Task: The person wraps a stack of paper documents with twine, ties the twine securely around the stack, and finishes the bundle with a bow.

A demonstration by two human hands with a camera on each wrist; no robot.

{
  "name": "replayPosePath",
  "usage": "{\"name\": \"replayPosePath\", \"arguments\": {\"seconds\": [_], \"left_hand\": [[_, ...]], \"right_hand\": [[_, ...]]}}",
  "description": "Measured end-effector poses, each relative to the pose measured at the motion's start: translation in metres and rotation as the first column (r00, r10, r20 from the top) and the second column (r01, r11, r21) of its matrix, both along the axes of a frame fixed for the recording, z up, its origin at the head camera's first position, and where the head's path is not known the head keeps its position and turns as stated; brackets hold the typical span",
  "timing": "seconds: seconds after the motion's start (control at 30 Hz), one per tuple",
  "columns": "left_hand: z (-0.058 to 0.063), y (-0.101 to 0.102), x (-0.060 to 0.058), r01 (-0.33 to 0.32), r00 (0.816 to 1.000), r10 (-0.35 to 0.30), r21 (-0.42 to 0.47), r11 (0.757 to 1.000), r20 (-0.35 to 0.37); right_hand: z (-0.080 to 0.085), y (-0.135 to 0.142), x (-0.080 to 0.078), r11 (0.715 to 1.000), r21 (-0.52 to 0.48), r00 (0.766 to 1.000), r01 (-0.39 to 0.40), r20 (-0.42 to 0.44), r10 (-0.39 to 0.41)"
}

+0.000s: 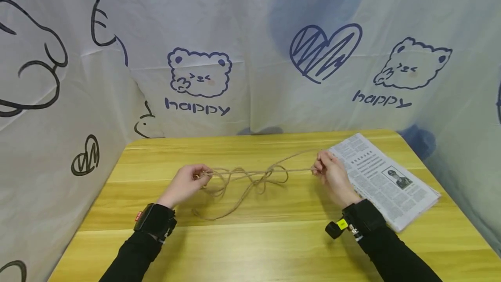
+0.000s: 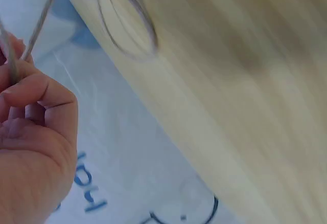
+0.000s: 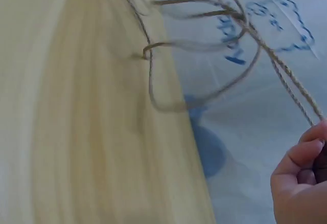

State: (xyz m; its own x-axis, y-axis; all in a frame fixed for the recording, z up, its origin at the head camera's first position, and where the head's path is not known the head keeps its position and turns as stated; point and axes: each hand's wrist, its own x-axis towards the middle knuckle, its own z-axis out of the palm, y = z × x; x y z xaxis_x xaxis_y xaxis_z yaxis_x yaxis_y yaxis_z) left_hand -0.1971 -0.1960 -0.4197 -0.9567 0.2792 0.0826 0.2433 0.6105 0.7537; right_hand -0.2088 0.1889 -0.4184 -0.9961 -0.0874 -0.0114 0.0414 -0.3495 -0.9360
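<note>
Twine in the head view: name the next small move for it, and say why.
Probably ease the right hand slightly toward the left hand to slacken the twine. Both hands grip it, and one length runs nearly straight between them while the rest loops and crosses there; pulling harder might tighten those crossings.

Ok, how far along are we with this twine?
Looks done: the twine is picked up, with a stretch pulled straight. In hand: the left hand and right hand each grip it. Remaining, probably: sorting out the loose loops between them, and perhaps tying the newspaper, which shows no twine around it.
</note>
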Motion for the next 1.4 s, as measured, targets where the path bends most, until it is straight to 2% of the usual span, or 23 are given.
{"name": "replayPosePath", "arguments": {"seconds": [0.17, 0.4, 0.53, 0.63, 0.7, 0.73, 0.77, 0.8, 0.83, 0.87, 0.9, 0.93, 1.0, 1.07, 1.1, 1.13, 1.2, 1.23, 1.27, 1.3, 1.33, 1.37, 1.4], "left_hand": [[0.01, -0.025, 0.001, -0.111, 0.993, 0.104, -0.127, 0.986, -0.06], [0.019, -0.054, 0.005, -0.274, 0.962, 0.27, -0.167, 0.947, -0.051], [0.019, -0.065, 0.006, -0.312, 0.95, 0.31, -0.093, 0.945, -0.042], [0.019, -0.071, 0.003, -0.34, 0.94, 0.337, 0.078, 0.937, 0.056], [0.019, -0.075, 0.001, -0.368, 0.926, 0.324, 0.28, 0.886, 0.193], [0.018, -0.078, 0.0, -0.389, 0.916, 0.304, 0.391, 0.834, 0.262], [0.018, -0.081, 0.0, -0.416, 0.903, 0.281, 0.492, 0.765, 0.326], [0.018, -0.083, -0.001, -0.444, 0.888, 0.265, 0.557, 0.701, 0.375], [0.017, -0.086, -0.001, -0.466, 0.878, 0.261, 0.592, 0.658, 0.401], [0.017, -0.088, -0.001, -0.473, 0.875, 0.275, 0.586, 0.658, 0.397], [0.016, -0.091, -0.001, -0.472, 0.878, 0.314, 0.551, 0.688, 0.36], [0.014, -0.094, 0.001, -0.474, 0.879, 0.37, 0.477, 0.74, 0.301], [0.012, -0.101, 0.004, -0.502, 0.865, 0.481, 0.228, 0.834, 0.144], [0.009, -0.107, 0.007, -0.526, 0.851, 0.525, -0.016, 0.851, -0.009], [0.007, -0.109, 0.007, -0.522, 0.853, 0.519, -0.098, 0.847, -0.058], [0.006, -0.111, 0.008, -0.491, 0.871, 0.487, -0.163, 0.855, -0.07], [0.004, -0.111, 0.008, -0.39, 0.919, 0.388, -0.275, 0.879, -0.062], [0.003, -0.108, 0.009, -0.33, 0.941, 0.335, -0.313, 0.89, -0.042], [0.002, -0.103, 0.008, -0.268, 0.961, 0.277, -0.339, 0.902, -0.023], [0.002, -0.097, 0.008, -0.211, 0.975, 0.223, -0.357, 0.91, -0.006], [0.002, -0.089, 0.007, -0.163, 0.984, 0.177, -0.37, 0.915, 0.005], [0.001, -0.08, 0.007, -0.132, 0.99, 0.144, -0.379, 0.916, 0.003], [0.001, -0.069, 0.007, -0.112, 0.993, 0.118, -0.386, 0.916, -0.008]], "right_hand": [[0.009, 0.022, -0.003, 0.991, -0.104, 0.997, 0.078, -0.006, -0.079], [0.016, 0.045, -0.008, 0.963, -0.253, 0.99, 0.089, -0.081, -0.113], [0.02, 0.056, -0.01, 0.893, -0.45, 0.996, 0.028, -0.068, -0.065], [0.022, 0.061, -0.013, 0.84, -0.543, 0.999, 0.013, -0.031, -0.036], [0.021, 0.064, -0.015, 0.809, -0.587, 1.0, 0.013, 0.002, -0.014], [0.021, 0.065, -0.016, 0.798, -0.603, 1.0, 0.007, 0.014, 0.001], [0.019, 0.067, -0.016, 0.783, -0.622, 1.0, -0.001, 0.021, 0.019], [0.018, 0.07, -0.016, 0.773, -0.635, 0.999, -0.006, 0.028, 0.031], [0.017, 0.074, -0.016, 0.763, -0.646, 0.999, -0.009, 0.034, 0.04], [0.016, 0.077, -0.015, 0.76, -0.65, 0.998, -0.013, 0.036, 0.048], [0.014, 0.081, -0.015, 0.755, -0.656, 0.998, -0.016, 0.033, 0.05], [0.013, 0.084, -0.015, 0.753, -0.657, 0.998, -0.016, 0.03, 0.048], [0.01, 0.089, -0.013, 0.755, -0.656, 0.999, -0.003, 0.026, 0.026], [0.007, 0.092, -0.013, 0.768, -0.64, 1.0, 0.025, 0.021, -0.015], [0.006, 0.093, -0.012, 0.796, -0.604, 0.999, 0.046, 0.015, -0.046], [0.004, 0.094, -0.012, 0.849, -0.524, 0.997, 0.075, 0.008, -0.083], [-0.002, 0.094, -0.013, 0.966, -0.231, 0.991, 0.116, -0.033, -0.127], [-0.006, 0.093, -0.013, 0.991, -0.008, 0.989, 0.133, -0.063, -0.133], [-0.008, 0.091, -0.012, 0.957, 0.24, 0.985, 0.161, -0.106, -0.139], [-0.01, 0.088, -0.011, 0.869, 0.46, 0.98, 0.182, -0.152, -0.125], [-0.011, 0.084, -0.01, 0.746, 0.628, 0.972, 0.222, -0.207, -0.115], [-0.012, 0.079, -0.009, 0.621, 0.734, 0.956, 0.274, -0.276, -0.097], [-0.013, 0.074, -0.008, 0.515, 0.787, 0.934, 0.341, -0.348, -0.086]]}}
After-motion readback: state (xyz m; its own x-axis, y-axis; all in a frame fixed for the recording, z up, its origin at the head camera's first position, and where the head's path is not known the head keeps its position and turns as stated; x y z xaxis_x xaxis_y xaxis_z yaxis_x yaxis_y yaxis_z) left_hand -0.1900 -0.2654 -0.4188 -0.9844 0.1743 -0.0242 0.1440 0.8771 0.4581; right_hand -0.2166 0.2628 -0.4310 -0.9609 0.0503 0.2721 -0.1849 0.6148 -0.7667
